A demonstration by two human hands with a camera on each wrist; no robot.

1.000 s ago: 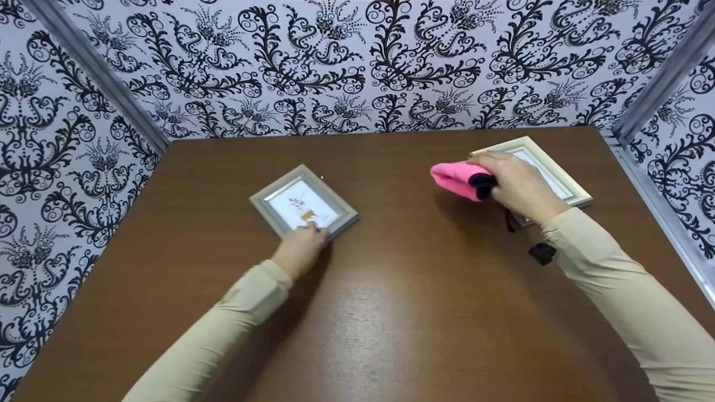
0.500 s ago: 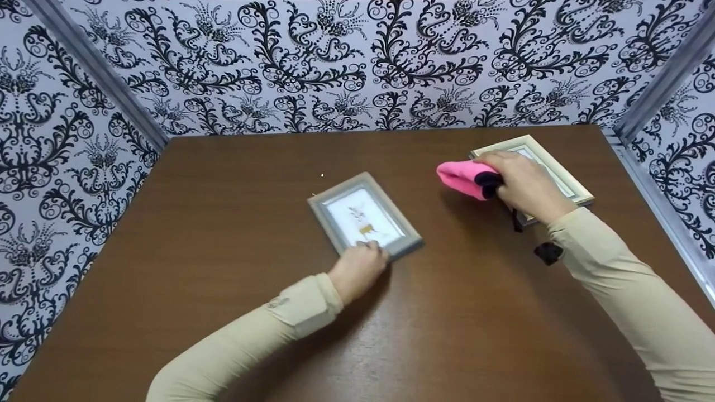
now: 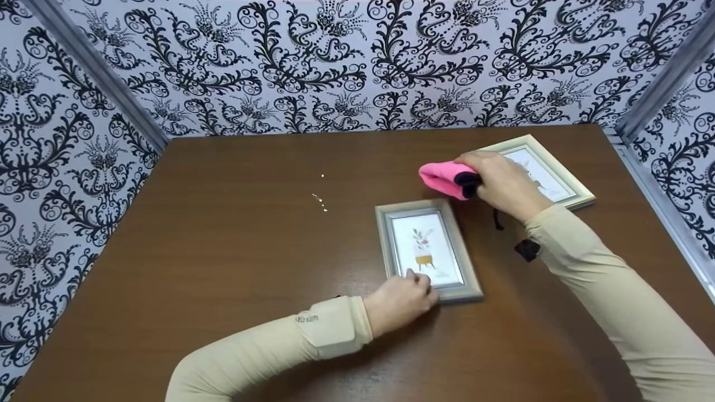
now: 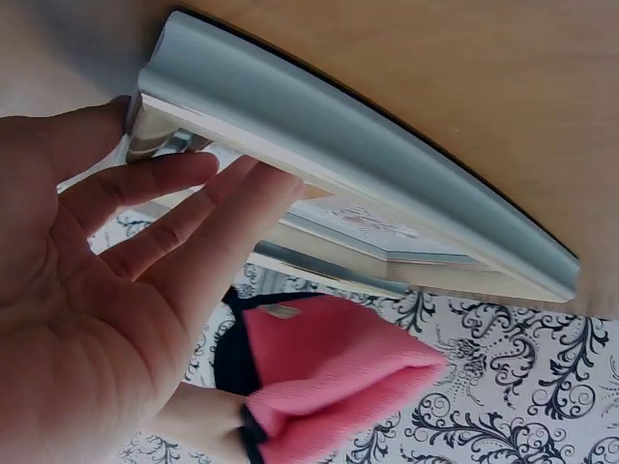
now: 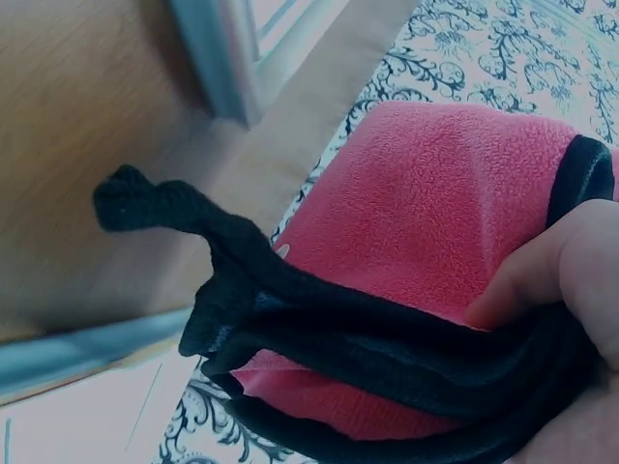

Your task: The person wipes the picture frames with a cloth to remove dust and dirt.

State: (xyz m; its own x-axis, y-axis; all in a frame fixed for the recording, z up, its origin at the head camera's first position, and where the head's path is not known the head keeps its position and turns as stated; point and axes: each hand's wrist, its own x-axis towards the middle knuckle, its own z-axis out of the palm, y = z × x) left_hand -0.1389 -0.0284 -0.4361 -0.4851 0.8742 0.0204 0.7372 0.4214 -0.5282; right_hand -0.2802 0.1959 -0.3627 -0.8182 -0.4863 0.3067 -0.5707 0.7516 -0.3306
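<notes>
My left hand [image 3: 403, 301] grips the near edge of a grey-beige picture frame [image 3: 430, 240], around its left corner. Its print shows a plant in a yellow pot on legs. Seen from the left wrist, the thumb is at the outer side of the frame moulding [image 4: 319, 145] and the fingers reach over onto its face. Above the wood, my right hand [image 3: 505, 184] holds a folded pink cloth [image 3: 444, 177] with black edging; a black loop [image 5: 160, 205] dangles from it. The cloth hangs just beyond the frame's far right corner.
A cream picture frame [image 3: 558, 167] lies at the back right of the brown table [image 3: 223, 240], partly hidden by my right hand. Small white specks [image 3: 319, 202] dot the wood left of centre. Black-and-white patterned walls [image 3: 346, 61] enclose the back and sides.
My left hand has slid the grey-beige frame right and towards me, turning it more upright in view. White specks now show where it lay. My right hand has shifted slightly left with the cloth.
</notes>
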